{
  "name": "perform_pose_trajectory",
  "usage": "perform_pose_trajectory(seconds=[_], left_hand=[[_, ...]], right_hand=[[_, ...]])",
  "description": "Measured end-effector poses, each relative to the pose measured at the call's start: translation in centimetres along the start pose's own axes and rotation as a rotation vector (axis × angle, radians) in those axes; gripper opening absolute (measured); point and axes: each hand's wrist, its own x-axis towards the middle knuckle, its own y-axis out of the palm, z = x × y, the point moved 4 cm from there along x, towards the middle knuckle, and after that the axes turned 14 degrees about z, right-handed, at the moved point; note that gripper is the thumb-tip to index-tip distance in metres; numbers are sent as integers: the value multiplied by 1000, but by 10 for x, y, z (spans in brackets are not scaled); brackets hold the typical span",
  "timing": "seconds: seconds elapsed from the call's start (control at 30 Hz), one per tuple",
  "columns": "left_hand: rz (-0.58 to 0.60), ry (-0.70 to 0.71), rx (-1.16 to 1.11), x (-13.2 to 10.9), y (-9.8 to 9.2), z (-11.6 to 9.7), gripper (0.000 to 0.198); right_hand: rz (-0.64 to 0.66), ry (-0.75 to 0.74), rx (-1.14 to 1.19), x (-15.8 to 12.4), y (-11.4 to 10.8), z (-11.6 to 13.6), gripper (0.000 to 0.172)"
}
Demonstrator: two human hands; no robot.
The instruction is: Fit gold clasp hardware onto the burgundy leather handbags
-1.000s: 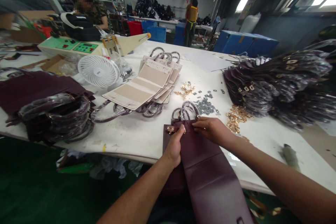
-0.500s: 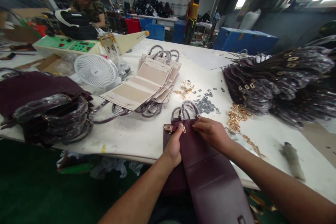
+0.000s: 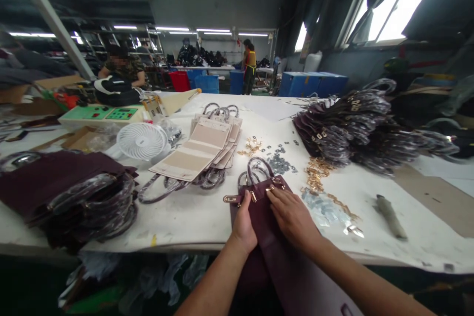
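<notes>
A dark maroon leather bag panel [image 3: 270, 237] with plastic-wrapped handles [image 3: 259, 170] lies over the near edge of the white table [image 3: 192, 217]. My left hand [image 3: 244, 222] grips the panel's left upper edge, thumb beside a small gold clasp [image 3: 231, 199]. My right hand [image 3: 292, 215] rests on the panel's top right part, fingers together and pressing near gold fittings there. Beside it lie heaps of gold metal fittings [image 3: 316, 170] and small grey metal pieces [image 3: 279, 163].
A stack of beige panels with handles [image 3: 207, 145] lies mid-table, a white fan [image 3: 141, 140] and a green control box [image 3: 99, 114] to the left. Piles of maroon bag parts sit far left [image 3: 70, 197] and right [image 3: 355, 128]. Other people work beyond.
The view has tilted upward, so table and hands appear lower. My right hand slid from the panel's top edge down onto its face. The left hand keeps its grip.
</notes>
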Motion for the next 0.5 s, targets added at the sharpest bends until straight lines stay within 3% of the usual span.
perform_pose_trajectory(seconds=[0.2, 0.3, 0.4, 0.5], left_hand=[[2, 54, 19, -17, 21, 2, 52], [35, 146, 73, -29, 40, -1, 46], [201, 211, 164, -42, 78, -3, 51], [323, 223, 182, -55, 127, 2, 63]], right_hand=[[-12, 94, 38, -10, -3, 26, 49], [-33, 107, 142, -13, -20, 29, 52], [-78, 147, 275, -21, -56, 30, 56], [-69, 202, 381, -36, -101, 39, 71]])
